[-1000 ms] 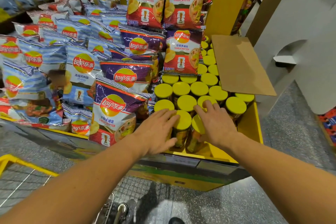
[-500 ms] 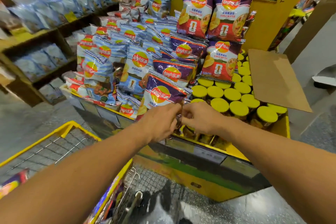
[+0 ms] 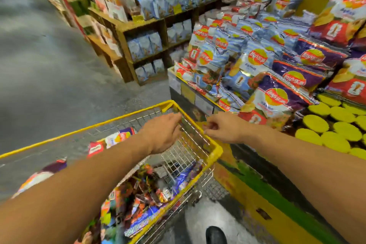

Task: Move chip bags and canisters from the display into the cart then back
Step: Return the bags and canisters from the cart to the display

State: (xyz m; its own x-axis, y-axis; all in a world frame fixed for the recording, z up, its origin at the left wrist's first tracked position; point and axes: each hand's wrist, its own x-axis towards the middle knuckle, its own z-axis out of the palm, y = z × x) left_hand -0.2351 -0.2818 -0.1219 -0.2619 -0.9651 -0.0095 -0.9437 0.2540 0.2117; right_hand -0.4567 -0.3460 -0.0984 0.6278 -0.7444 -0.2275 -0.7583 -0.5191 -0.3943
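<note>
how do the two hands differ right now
The left hand reaches over the cart's yellow rim, fingers fairly straight; the right hand sits outside it, nearer the chip display, fingers curled. The blur hides whether either holds anything. Both hover palm-down near the cart's front corner.

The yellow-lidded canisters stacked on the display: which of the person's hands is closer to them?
Right. The right hand hangs over the yellow wire cart's near rim, just left of the yellow-lidded canisters. The left hand is farther left, above the cart's basket.
</note>
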